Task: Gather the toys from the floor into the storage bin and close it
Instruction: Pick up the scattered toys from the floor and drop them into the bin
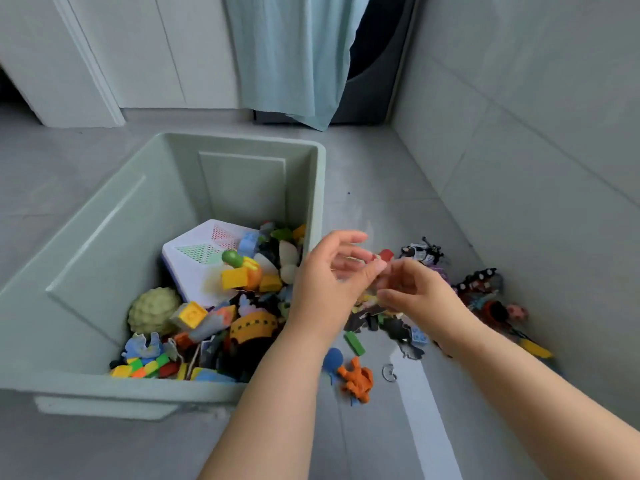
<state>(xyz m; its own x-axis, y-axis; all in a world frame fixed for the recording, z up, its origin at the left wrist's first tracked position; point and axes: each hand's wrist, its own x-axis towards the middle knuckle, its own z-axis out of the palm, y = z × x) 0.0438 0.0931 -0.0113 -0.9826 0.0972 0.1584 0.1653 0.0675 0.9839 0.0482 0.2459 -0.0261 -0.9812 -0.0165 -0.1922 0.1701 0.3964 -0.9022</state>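
Closest on the floor (pixel 363 445), just off the bin's near right corner, there's an orange figure (pixel 358 379), a blue toy (pixel 332 359) and a green block (pixel 355 342). Over the pile (pixel 398 327) behind them the hands meet. The left hand (pixel 329 275) has its fingers loosely spread, with nothing in it that I can see. The right hand (pixel 415 292) has them curled, too blurry to tell if it's pinching anything. The bin (pixel 104 237) sits left of the pile, lid off, with toys (pixel 214 323) inside. A black car (pixel 422 252) lies furthest out, near the wall (pixel 554 168).
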